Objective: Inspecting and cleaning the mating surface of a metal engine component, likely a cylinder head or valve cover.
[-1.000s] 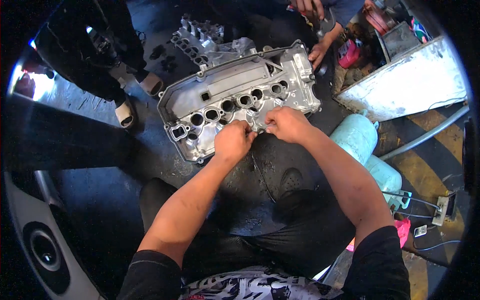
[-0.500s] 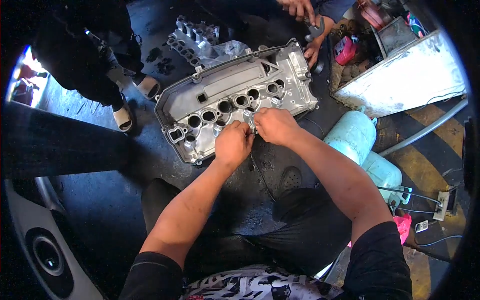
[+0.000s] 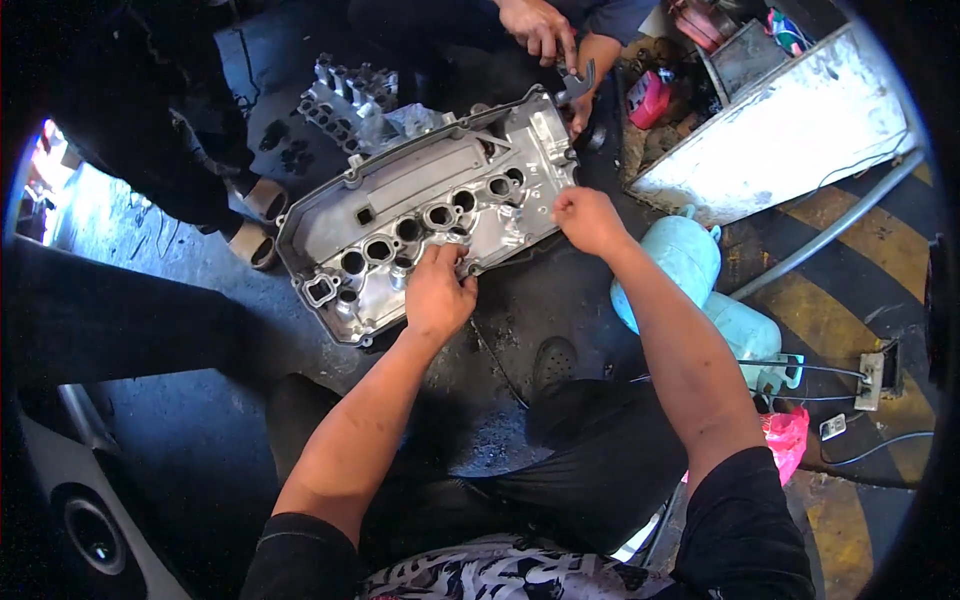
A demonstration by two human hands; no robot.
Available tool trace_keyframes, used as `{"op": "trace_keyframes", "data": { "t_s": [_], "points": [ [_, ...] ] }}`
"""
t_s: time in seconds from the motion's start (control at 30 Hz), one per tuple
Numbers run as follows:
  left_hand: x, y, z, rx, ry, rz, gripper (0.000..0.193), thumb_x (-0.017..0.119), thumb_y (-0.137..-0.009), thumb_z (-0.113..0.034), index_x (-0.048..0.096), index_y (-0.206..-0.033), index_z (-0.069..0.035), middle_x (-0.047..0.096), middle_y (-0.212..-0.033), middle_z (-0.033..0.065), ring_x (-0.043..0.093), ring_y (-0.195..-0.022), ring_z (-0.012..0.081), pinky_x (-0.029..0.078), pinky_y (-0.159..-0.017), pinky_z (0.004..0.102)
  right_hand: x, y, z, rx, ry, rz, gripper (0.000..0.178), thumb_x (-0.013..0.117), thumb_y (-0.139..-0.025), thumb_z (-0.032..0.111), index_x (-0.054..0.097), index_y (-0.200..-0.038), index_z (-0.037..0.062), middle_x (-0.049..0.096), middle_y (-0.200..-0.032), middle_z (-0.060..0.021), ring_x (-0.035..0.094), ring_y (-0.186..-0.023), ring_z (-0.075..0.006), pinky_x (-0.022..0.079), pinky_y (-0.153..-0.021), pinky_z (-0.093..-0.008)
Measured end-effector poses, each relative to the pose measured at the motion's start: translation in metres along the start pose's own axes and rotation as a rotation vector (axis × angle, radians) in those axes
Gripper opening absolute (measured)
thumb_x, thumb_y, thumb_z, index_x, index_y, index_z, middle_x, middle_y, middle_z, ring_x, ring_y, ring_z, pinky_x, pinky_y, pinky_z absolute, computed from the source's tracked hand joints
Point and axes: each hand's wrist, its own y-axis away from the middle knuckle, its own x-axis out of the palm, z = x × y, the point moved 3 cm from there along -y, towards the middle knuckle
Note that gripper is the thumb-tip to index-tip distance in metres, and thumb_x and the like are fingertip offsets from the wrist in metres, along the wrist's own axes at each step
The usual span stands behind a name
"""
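A large silver engine valve cover (image 3: 330, 225) lies with its hollow inside facing up, a row of round holes along it. My left hand (image 3: 440, 292) is on its near side, bent fingers gripping around one of the holes; whether a small part sits under the fingertips is hidden. Just off the cover's near right edge, my right hand (image 3: 592, 222) hangs in the air with its fingers pinched together. Anything between those fingers is too small to make out.
Behind the cover are a co-worker's hands (image 3: 540, 28) at a grey curved metal piece (image 3: 576, 84). Another cast part (image 3: 350, 95) lies beyond. A pale blue tank (image 3: 678, 255), a white panel (image 3: 780, 130) and cables stand to the right. Another person's sandalled feet (image 3: 252, 245) are at left.
My right hand has come away from the cover and moved right; both hands were together on it before. My left hand stays on it. The whole view has shifted slightly.
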Motion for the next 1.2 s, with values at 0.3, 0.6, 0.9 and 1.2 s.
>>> {"op": "trace_keyframes", "data": {
  "t_s": [0.3,0.6,0.9,1.2],
  "points": [
    [0.016,-0.017,-0.010,0.180,-0.071,0.108,0.020,0.080,-0.084,-0.018,0.071,-0.100,-0.010,0.065,-0.109,0.0111,0.064,-0.105,0.0355,0.052,-0.090,0.0460,0.016,0.045,-0.070,0.967,-0.774,0.207,0.044,0.076,-0.093,0.030,0.064,-0.121,-0.0007,0.071,-0.109,-0.0185,0.071,-0.099,-0.0323,0.062,-0.078,-0.0464],
    [0.023,-0.015,-0.007,0.263,-0.058,0.035,0.015,0.077,-0.085,-0.015,0.065,-0.089,-0.008,0.062,-0.096,0.0103,0.060,-0.095,0.0345,0.052,-0.083,0.0460,0.106,0.063,-0.021,0.742,-1.486,-0.064,0.017,0.073,-0.096,0.015,0.065,-0.105,0.0030,0.071,-0.094,-0.0097,0.070,-0.083,-0.0206,0.058,-0.072,-0.0355],
    [0.022,-0.016,-0.011,0.223,-0.029,0.080,0.016,0.078,-0.084,-0.012,0.065,-0.091,-0.005,0.063,-0.097,0.0129,0.060,-0.098,0.0368,0.050,-0.085,0.0468,0.096,0.045,-0.010,0.682,-1.274,-0.144,0.018,0.073,-0.095,0.015,0.065,-0.101,0.0004,0.070,-0.090,-0.0109,0.068,-0.071,-0.0186,0.058,-0.061,-0.0344],
    [0.022,-0.017,-0.011,0.219,0.010,0.074,0.016,0.078,-0.085,-0.015,0.067,-0.089,-0.005,0.063,-0.096,0.0132,0.060,-0.098,0.0370,0.050,-0.086,0.0459,0.097,0.050,-0.014,0.774,-1.290,-0.145,0.023,0.077,-0.093,0.018,0.060,-0.100,0.0034,0.068,-0.088,-0.0111,0.068,-0.070,-0.0217,0.059,-0.061,-0.0359]
  ]
}}
